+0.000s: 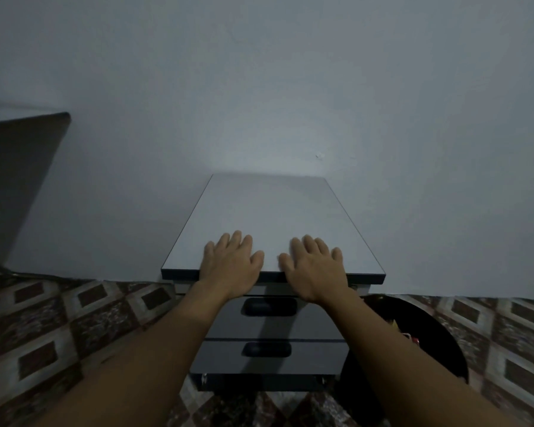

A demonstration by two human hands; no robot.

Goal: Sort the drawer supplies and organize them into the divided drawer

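Note:
A small drawer cabinet with a pale flat top [269, 211] stands against the wall. Below the top are two dark drawer fronts, the upper drawer [269, 315] and the lower drawer [269, 355], both closed, each with a recessed handle. My left hand [233, 263] lies flat on the front edge of the top, fingers straight. My right hand [313, 268] lies flat beside it the same way. Neither hand holds anything. No supplies are visible on the top.
A round black bin [413, 340] with some small items inside stands on the floor right of the cabinet. A dark piece of furniture [19, 180] fills the left edge. The floor [74, 318] has patterned tiles. A plain wall [259, 87] is behind.

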